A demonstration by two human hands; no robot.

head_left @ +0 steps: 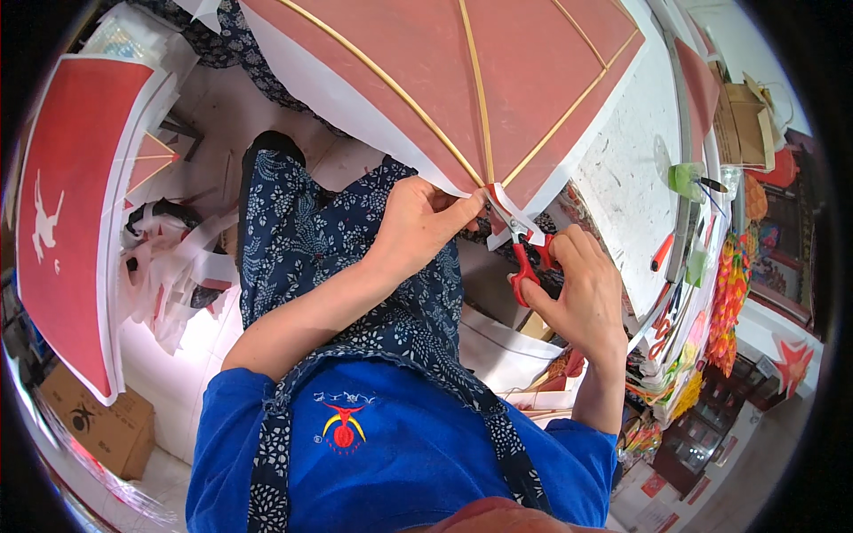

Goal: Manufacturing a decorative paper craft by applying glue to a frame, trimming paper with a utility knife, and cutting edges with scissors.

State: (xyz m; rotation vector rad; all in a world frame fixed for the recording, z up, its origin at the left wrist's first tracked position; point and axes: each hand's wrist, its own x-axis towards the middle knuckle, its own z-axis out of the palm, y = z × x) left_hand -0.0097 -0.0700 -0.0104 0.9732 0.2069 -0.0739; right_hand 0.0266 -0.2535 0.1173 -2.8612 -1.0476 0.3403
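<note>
A large red sheet with white margins [533, 98] spans the upper middle, stiffened by thin bamboo strips [484, 107] that meet at its near corner; it looks like a kite. My left hand [413, 226] pinches that corner between thumb and fingers, just where the strips come together. Red-handled scissors [522, 274] are gripped in my right hand [585, 289], thumb and fingers through the loops. Their blades lie at the white paper edge beside my left fingertips, pointing up and left. Whether the blades are fully closed is hard to see.
To the right stands a white worktable [617, 218] bearing a green cup [684, 180] with brushes and a red-handled tool [662, 252]. Another red sheet with a white figure [75, 222] hangs at left, above a cardboard box [98, 422]. Crumpled white scraps [169, 280] sit beside my legs.
</note>
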